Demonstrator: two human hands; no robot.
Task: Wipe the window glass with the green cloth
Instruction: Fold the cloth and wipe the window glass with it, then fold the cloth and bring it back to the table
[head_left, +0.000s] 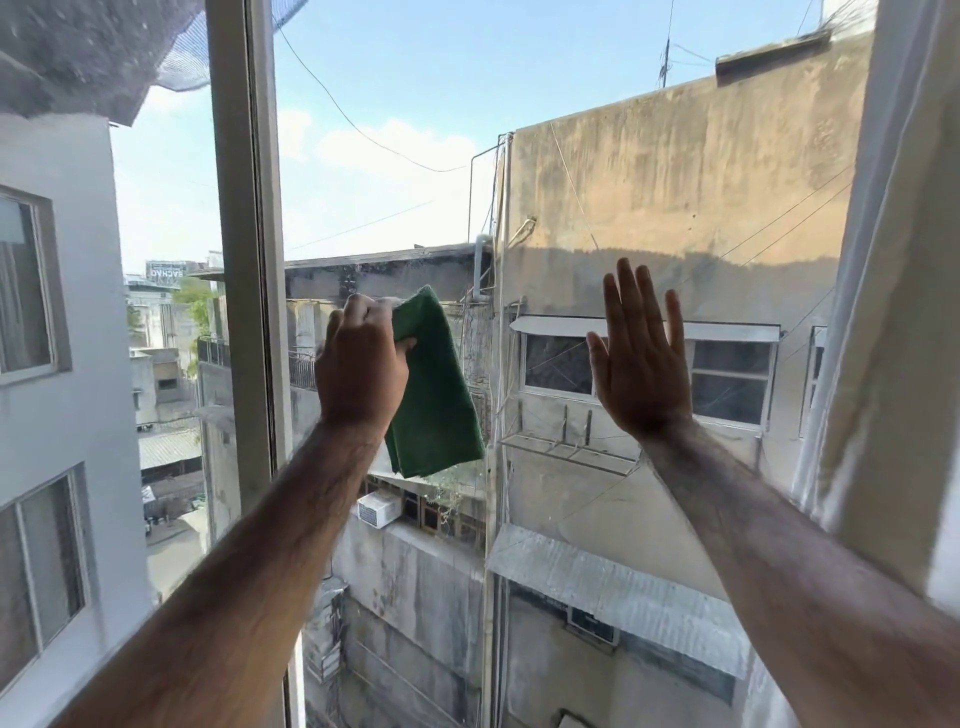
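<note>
My left hand (358, 364) grips the top of a folded green cloth (436, 395), which hangs down against the window glass (597, 182) just right of the frame post. My right hand (641, 358) is raised flat with fingers spread, palm toward the glass, about a hand's width to the right of the cloth. Whether the palm touches the pane I cannot tell. Through the glass I see sky and weathered buildings.
A pale vertical window frame post (244, 260) stands left of the cloth, with another pane beyond it. A white curtain (883, 312) hangs along the right edge. Netting (130, 47) shows at the upper left outside.
</note>
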